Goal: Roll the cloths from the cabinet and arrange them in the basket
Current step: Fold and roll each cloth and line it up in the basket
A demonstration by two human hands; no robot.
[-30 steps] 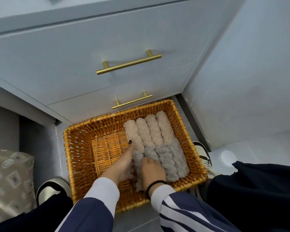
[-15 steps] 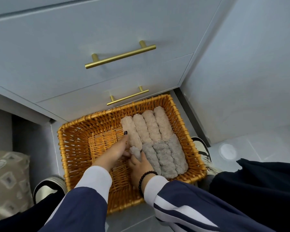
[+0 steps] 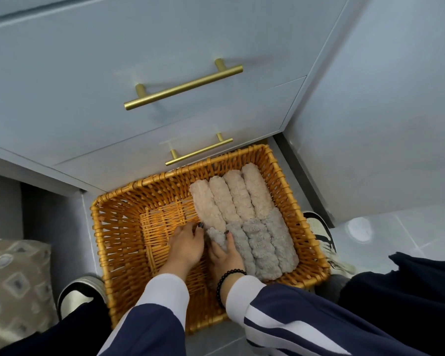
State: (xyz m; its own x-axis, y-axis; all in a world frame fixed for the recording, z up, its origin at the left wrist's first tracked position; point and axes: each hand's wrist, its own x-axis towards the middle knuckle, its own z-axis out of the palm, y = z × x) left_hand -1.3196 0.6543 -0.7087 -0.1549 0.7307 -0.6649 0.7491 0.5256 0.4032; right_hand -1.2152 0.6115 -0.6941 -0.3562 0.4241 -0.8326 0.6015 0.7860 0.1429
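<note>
A wicker basket (image 3: 118,227) sits on the floor in the lower middle of the frame, pushed up against a pale blue cabinet (image 3: 88,86) with two brass bar handles (image 3: 183,87). Along the basket's right side lie two rows of rolled cloths — four beige rolls (image 3: 231,196) toward the cabinet and three grey rolls (image 3: 265,247) nearer the person, packed side by side and touching. A fourth grey roll (image 3: 216,236) lies at the left end of the grey row, just beside the first beige roll. The left hand (image 3: 186,246) rests over it from the left, fingers curled against the roll's side. The right hand (image 3: 226,255) grips the same roll from the near end, thumb laid along its right edge. The basket's left half shows bare weave. A patterned cushion (image 3: 10,283) sits at lower left — shoes (image 3: 80,296) flank the basket on both sides.
</note>
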